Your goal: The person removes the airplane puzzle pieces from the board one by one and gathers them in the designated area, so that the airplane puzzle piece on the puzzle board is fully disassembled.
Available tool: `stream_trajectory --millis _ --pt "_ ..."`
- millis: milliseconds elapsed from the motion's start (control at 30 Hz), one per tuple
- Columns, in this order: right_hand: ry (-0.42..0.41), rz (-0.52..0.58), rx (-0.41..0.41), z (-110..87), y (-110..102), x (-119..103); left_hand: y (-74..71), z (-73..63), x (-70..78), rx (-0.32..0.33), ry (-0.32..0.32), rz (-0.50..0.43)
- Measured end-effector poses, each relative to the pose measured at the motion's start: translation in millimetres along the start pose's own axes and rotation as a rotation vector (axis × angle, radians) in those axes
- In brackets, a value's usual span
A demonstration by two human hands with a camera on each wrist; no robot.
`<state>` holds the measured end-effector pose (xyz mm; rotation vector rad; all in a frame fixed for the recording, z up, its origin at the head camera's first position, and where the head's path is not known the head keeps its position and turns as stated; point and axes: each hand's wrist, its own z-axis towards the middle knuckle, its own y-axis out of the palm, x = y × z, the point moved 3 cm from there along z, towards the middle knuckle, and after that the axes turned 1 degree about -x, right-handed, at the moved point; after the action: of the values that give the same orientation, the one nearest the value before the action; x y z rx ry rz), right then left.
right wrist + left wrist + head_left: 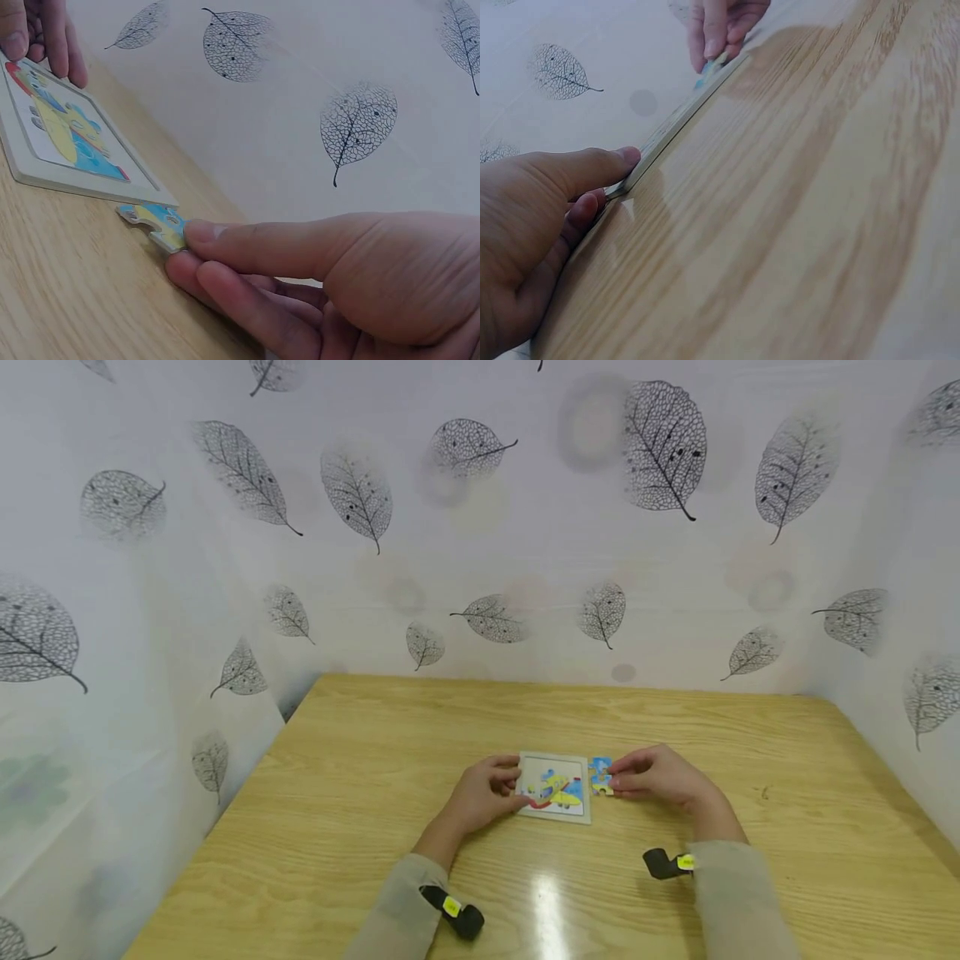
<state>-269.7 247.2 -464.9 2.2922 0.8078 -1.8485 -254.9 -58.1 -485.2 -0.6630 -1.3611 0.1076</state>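
Note:
A square puzzle board (pixel 553 820) with a pale raised rim lies on the table, its lower part filled with pieces of a yellow, blue and red picture. My left hand (pixel 480 795) holds the board's left side, thumb over the near corner and fingers along the edge. In the left wrist view the thumb (pixel 604 166) lies on the rim. On the other side, my right hand (pixel 663 777) pinches a blue and yellow puzzle piece (pixel 156 217) between thumb and fingers. The piece sits low beside the board's right rim, its notched edge showing in the right wrist view.
The wooden table (pixel 390 735) reaches back to a white curtain (pixel 517 552) printed with dark leaves, which also hangs at both sides. Each sleeve carries a black wrist camera, one on the left (pixel 467 920) and one on the right (pixel 662 863).

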Motion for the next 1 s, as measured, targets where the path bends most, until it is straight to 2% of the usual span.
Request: stream_trajectory --millis 233,433,767,1000 --pt "0.036 -0.055 0.011 0.4 11.6 -13.6 -0.3 0.1 1.1 0.003 0.002 -0.006" --pt "0.032 -0.098 0.045 2.4 16.6 -14.6 0.0 -0.5 0.2 0.001 0.006 0.005" --pt "0.042 -0.072 0.052 1.3 15.7 -17.4 -0.3 -1.2 1.5 -0.002 -0.009 -0.011" --pt "0.015 -0.049 0.041 4.8 19.6 -21.6 -0.4 -0.3 0.8 -0.002 -0.002 0.008"
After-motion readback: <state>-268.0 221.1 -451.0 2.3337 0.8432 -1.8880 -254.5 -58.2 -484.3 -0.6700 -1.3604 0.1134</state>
